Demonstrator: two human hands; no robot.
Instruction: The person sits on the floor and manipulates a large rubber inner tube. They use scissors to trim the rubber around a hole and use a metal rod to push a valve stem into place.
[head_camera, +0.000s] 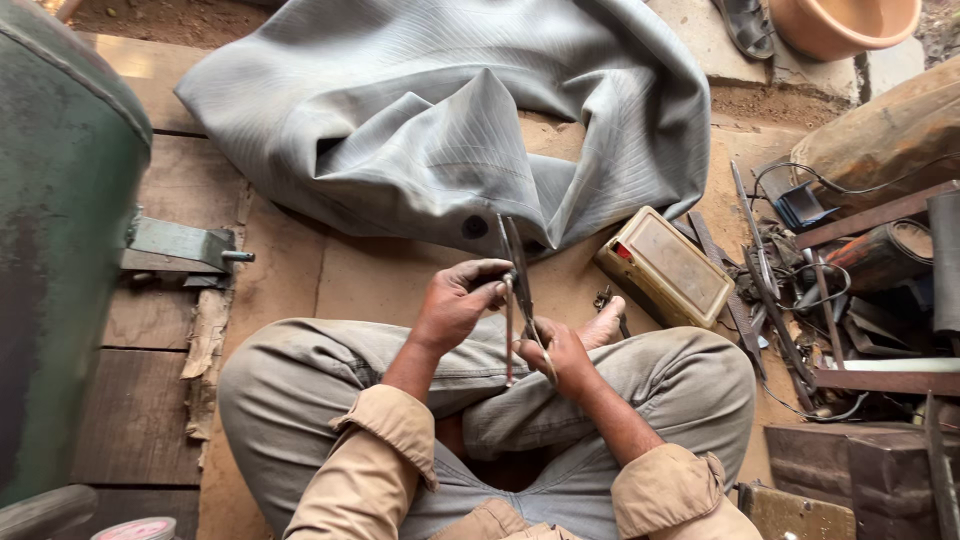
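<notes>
Scissors (519, 275) held upright above crossed legs, blades pointing toward grey rubber tube (440, 120) on the floor ahead

Left hand (455, 300) closed around scissors near the pivot, fingers curled

Right hand (560, 355) closed on lower handle loop

Tan metal box (665, 267) just right of hands; scrap metal (850, 300) farther right; green drum (60, 250) at left

Grey rubber tube (440, 120), olive tin (665, 267) (lying flat), scrap metal (860, 290).

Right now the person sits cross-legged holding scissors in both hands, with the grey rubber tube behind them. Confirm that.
Not quite: the grey rubber tube lies in front of the person, beyond the scissors, not behind. The head view shows it. Left hand and right hand do hold the scissors.
</notes>
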